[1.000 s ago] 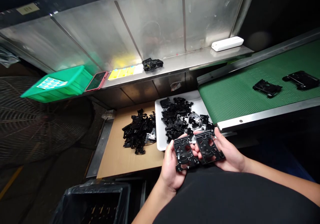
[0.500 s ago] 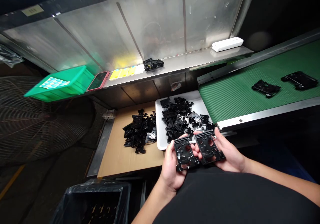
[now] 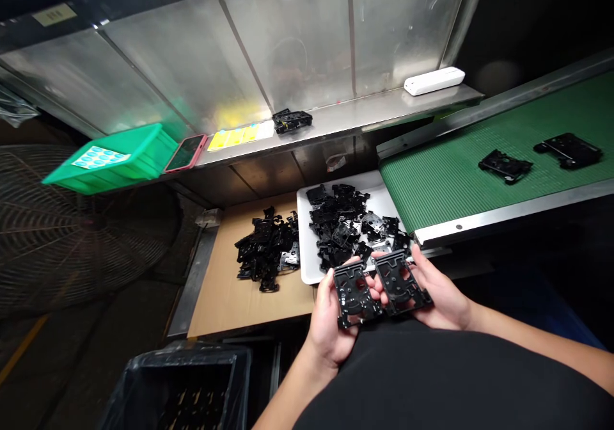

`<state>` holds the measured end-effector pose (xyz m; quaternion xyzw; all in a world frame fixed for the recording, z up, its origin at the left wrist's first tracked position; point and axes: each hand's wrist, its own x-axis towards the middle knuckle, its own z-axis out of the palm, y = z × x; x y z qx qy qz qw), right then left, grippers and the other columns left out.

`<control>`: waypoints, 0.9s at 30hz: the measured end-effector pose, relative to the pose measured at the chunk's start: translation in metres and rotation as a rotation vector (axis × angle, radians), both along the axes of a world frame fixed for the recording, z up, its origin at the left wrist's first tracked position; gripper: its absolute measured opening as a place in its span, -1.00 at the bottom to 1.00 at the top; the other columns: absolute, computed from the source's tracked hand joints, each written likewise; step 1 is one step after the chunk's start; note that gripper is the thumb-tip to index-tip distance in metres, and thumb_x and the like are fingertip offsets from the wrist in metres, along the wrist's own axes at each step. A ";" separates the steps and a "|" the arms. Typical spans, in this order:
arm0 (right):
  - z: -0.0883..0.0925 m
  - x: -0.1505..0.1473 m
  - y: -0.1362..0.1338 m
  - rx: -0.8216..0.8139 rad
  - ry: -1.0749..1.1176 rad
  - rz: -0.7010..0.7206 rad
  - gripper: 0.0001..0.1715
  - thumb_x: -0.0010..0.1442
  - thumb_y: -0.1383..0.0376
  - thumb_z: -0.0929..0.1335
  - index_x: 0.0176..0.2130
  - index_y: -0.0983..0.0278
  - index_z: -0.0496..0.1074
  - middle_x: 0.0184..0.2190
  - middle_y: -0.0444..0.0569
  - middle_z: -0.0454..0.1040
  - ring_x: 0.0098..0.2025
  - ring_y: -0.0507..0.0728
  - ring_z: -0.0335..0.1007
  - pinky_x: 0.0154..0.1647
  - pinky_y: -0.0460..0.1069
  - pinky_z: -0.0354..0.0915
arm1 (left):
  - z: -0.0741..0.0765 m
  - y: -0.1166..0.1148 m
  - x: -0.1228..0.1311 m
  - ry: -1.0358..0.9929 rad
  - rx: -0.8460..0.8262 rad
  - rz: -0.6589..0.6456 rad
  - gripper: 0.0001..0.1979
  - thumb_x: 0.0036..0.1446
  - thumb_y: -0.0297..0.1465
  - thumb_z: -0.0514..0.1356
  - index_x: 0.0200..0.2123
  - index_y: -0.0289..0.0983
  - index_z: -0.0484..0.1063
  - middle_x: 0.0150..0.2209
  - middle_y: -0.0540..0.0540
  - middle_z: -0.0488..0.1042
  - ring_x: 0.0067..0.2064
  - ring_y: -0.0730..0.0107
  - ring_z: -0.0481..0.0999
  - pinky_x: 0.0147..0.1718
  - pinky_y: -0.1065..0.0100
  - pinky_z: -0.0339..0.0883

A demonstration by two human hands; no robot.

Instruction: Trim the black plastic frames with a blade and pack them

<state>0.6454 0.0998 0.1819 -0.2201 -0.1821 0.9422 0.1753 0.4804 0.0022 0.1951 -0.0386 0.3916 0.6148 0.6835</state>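
Observation:
My left hand (image 3: 330, 327) is closed round a flat black plastic part (image 3: 355, 294), its thumb along the left edge. A similar black part (image 3: 399, 281) is in my right hand (image 3: 441, 295), with the thumb at its upper right corner. The two parts lie side by side, faces up, in front of my dark clothing. Just beyond them, a white tray (image 3: 307, 251) holds a heap of black parts (image 3: 338, 219). Another pile of black parts (image 3: 266, 247) lies on a brown board (image 3: 230, 308) to its left.
Two black parts lie on a green conveyor belt (image 3: 432, 187) at the right. A metal shelf (image 3: 343, 119) carries a green bin (image 3: 115, 161), a phone (image 3: 187, 153), yellow labels (image 3: 235, 137), a black part (image 3: 291, 121) and a white device (image 3: 434, 81). Lower left stands a lined crate (image 3: 240, 366).
The two parts on the green belt have shifted slightly left and up in view, along with a slight shift of the whole scene. Both hands keep the same hold.

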 end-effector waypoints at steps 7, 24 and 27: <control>-0.005 0.004 -0.004 0.008 0.008 -0.002 -0.32 0.46 -0.09 0.06 0.20 0.27 0.36 -0.20 0.13 0.61 -0.20 0.20 0.60 -0.03 0.07 0.42 | -0.003 -0.003 0.002 -0.025 0.023 -0.026 -0.52 0.35 -0.10 -0.04 0.17 -0.20 0.38 -0.26 -0.20 0.57 -0.29 0.20 0.63 -0.23 0.23 0.52; -0.014 0.009 -0.008 -0.024 0.039 -0.006 -0.24 0.45 -0.12 0.03 0.28 0.27 0.31 -0.11 0.21 0.61 -0.17 0.22 0.61 0.02 0.12 0.42 | -0.011 -0.008 0.003 -0.048 0.058 -0.033 -0.51 0.36 -0.15 -0.01 0.27 -0.19 0.27 -0.24 -0.20 0.58 -0.25 0.20 0.62 -0.10 0.12 0.51; -0.012 0.009 -0.009 -0.016 0.035 -0.005 -0.24 0.46 -0.12 0.02 0.29 0.29 0.28 -0.13 0.21 0.61 -0.19 0.22 0.61 0.00 0.12 0.42 | -0.006 -0.009 0.004 -0.024 0.071 -0.024 -0.48 0.38 -0.14 -0.03 0.32 -0.17 0.20 -0.23 -0.19 0.58 -0.24 0.21 0.63 -0.11 0.15 0.51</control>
